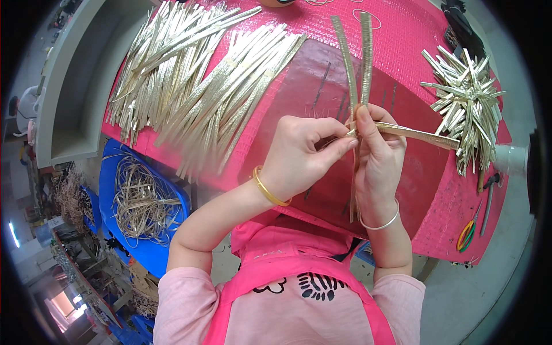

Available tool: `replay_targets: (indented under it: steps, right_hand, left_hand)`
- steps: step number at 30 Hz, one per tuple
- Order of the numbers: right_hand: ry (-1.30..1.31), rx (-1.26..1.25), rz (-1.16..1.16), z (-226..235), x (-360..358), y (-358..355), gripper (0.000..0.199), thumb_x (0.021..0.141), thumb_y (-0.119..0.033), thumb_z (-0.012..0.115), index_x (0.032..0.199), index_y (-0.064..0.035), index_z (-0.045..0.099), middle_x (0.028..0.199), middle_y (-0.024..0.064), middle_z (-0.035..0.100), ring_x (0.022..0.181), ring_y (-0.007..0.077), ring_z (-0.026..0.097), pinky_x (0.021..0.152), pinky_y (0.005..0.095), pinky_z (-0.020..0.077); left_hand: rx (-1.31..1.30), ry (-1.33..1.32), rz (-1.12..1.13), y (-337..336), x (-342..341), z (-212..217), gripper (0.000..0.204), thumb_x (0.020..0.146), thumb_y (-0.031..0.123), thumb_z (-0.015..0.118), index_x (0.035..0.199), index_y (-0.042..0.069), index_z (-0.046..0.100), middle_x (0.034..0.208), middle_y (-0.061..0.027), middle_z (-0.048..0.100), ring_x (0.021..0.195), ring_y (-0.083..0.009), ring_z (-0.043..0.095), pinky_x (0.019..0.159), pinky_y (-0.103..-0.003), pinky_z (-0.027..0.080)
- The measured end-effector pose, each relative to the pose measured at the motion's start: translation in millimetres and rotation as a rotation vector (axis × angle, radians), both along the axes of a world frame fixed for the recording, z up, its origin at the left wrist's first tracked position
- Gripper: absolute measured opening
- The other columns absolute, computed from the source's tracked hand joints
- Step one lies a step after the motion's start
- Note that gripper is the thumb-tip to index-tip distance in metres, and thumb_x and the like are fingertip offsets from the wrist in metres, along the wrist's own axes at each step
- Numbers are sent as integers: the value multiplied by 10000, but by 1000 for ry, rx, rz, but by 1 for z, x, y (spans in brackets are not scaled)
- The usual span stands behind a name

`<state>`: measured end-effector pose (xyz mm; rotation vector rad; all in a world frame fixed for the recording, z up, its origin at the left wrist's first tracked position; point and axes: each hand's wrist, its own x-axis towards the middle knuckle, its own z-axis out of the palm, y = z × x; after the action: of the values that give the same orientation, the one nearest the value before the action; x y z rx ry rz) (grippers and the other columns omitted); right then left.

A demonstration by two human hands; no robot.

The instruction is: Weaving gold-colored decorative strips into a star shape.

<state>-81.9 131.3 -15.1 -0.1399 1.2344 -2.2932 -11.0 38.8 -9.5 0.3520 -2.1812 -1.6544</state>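
Metallic gold flat strips cross each other between my hands, above a dark red sheet on the pink-covered table. Two strip ends stand up away from me, one strip points to the right, and another end hangs toward me. My left hand, with a gold bangle at the wrist, pinches the crossing between thumb and forefinger. The right hand, wearing a silver bangle, grips the strips from the other side, thumb on top. The fingers partly hide the crossing itself.
Two piles of loose gold strips lie at the table's left. Star-like crossed strip pieces are heaped at the right edge, with scissors and a dark tool nearer me. A blue container holds tangled strips at lower left.
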Motion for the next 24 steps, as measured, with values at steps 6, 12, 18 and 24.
replay_targets:
  steps: [6, 12, 18, 24]
  right_hand:
    - [156, 225, 234, 1, -18, 8, 204, 832, -159, 477, 906, 22, 535, 741, 35, 560, 667, 79, 526, 627, 200, 415]
    - [338, 430, 564, 4, -37, 30, 152, 756, -109, 580, 831, 21, 557, 746, 21, 566, 707, 62, 507, 647, 196, 401]
    - [313, 436, 643, 14, -39, 30, 164, 730, -106, 607, 806, 30, 558, 738, 25, 560, 709, 59, 507, 643, 193, 402]
    - [244, 418, 738, 16, -46, 30, 203, 730, -102, 601, 869, 40, 562, 780, 44, 576, 725, 70, 520, 664, 204, 412]
  left_hand:
    - [587, -293, -143, -9, -5, 5, 131, 755, 71, 554, 726, -56, 562, 562, -65, 547, 366, -66, 452, 322, -178, 324]
    - [521, -198, -35, -10, 2, 7, 136, 756, 85, 567, 744, -50, 557, 577, -66, 545, 396, -64, 469, 325, -169, 333]
    - [636, -280, -122, -17, 4, 17, 133, 742, 87, 590, 789, -36, 569, 615, -69, 569, 405, -61, 476, 350, -159, 341]
    - [421, -453, -259, -34, -5, 28, 130, 726, 98, 611, 734, -30, 591, 567, -34, 553, 413, -57, 480, 355, -160, 325]
